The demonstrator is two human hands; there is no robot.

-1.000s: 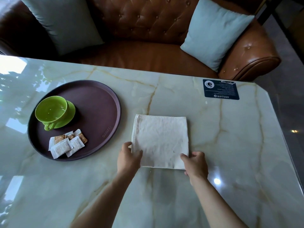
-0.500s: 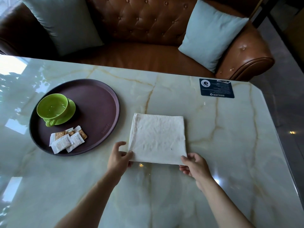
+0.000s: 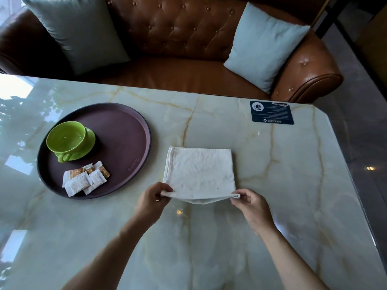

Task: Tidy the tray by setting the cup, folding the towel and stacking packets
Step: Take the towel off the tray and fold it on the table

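Note:
A white folded towel lies on the marble table, right of the round brown tray. My left hand pinches its near left corner and my right hand pinches its near right corner; the near edge is lifted slightly off the table. On the tray, a green cup sits on a green saucer at the left. Several white and orange packets lie overlapping at the tray's near side.
A dark blue card lies flat at the table's far right. A brown leather sofa with two pale cushions stands behind the table. The table's right corner is cut at an angle, with floor beyond.
Both hands went from resting on the towel's near corners to pinching them, and the near edge has come up off the table.

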